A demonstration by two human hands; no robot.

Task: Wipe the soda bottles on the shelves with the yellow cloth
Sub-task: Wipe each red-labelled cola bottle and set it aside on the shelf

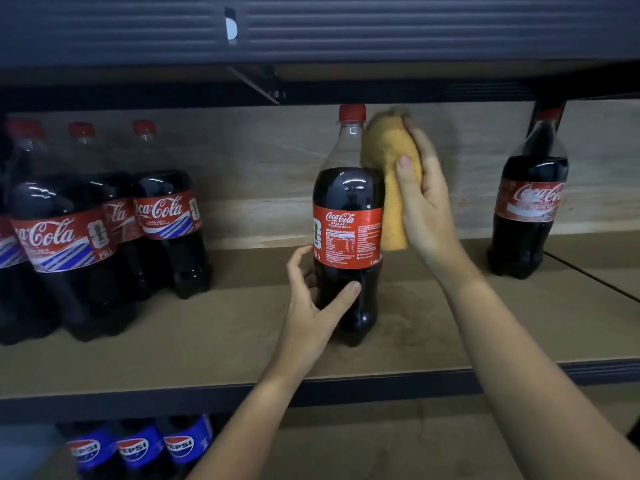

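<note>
Head view, centre: a Coca-Cola bottle (348, 220) stands upright on the wooden shelf (214, 344), red cap just under the shelf above.
Left hand (313, 303): low centre of the frame, thumb and fingers curled round the bottle's lower body, gripping it.
Right hand (424, 199): right of centre, fingers curled round the yellow cloth (389, 178), pressing it against the bottle's right side from shoulder to label.
Left of frame: a cluster of Coca-Cola bottles (86, 233), well apart from the held one.
Right edge: a single Coca-Cola bottle (531, 199) beside a dark upright post.
Lower left: Pepsi bottles (138, 448) on the shelf below, partly hidden by the shelf edge and the left forearm.
</note>
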